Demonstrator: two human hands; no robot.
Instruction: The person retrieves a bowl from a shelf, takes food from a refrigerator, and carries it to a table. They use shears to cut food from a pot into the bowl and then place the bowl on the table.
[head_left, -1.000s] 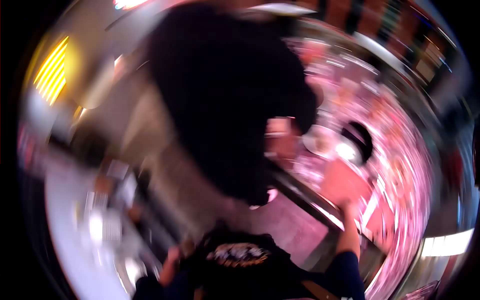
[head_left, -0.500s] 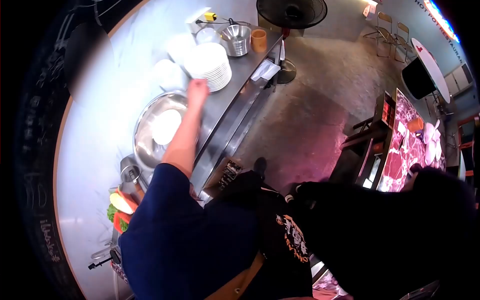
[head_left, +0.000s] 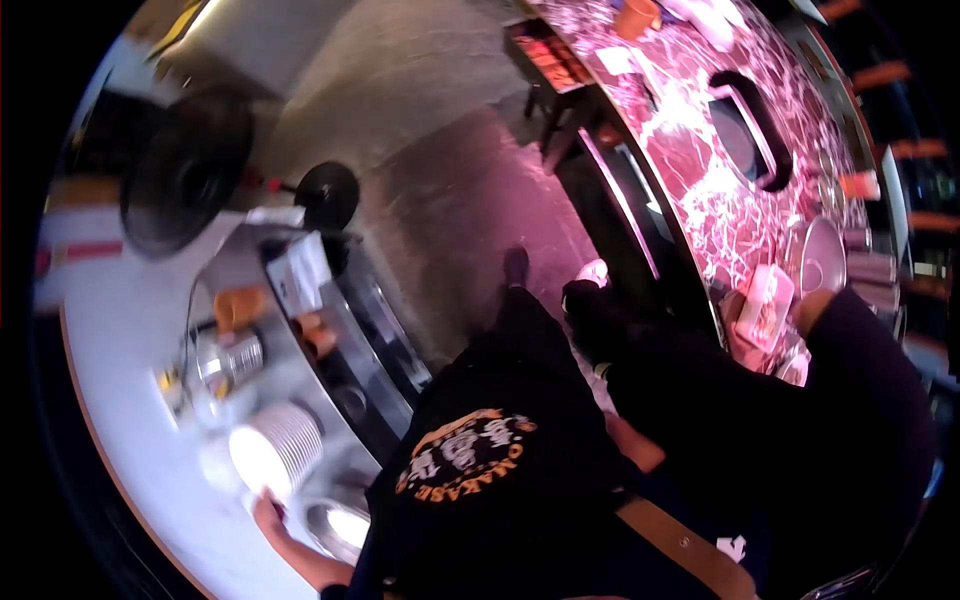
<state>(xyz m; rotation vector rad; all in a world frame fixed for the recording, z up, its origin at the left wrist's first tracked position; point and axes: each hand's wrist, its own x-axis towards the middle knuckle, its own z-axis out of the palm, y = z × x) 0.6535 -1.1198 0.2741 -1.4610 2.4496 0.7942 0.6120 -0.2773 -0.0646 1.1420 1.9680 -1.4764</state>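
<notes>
My left hand (head_left: pixel 268 510) reaches to the near edge of a tall stack of white plates (head_left: pixel 278 450) on the steel counter. Its fingers are blurred against the lowest plates, so their grip does not show clearly. Just right of this hand lies a wide metal bowl (head_left: pixel 338 528) with something white in it, partly covered by my forearm and apron. A short stretch of bare forearm (head_left: pixel 635 442), apparently my right one, shows beside my apron; the right hand itself is hidden.
Steel bowls (head_left: pixel 230 360) and an orange-brown cup (head_left: pixel 240 308) stand beyond the plates. A black fan (head_left: pixel 188 175) rises past the counter's end. Close on my right, a person in black sleeves (head_left: pixel 860 400) works at a marbled counter (head_left: pixel 690 190) holding a clear plastic tub (head_left: pixel 765 308).
My view has swung right and down, bringing more of the marbled counter into sight. My left hand stays near the plate stack. The person on my right now reaches toward the plastic tub.
</notes>
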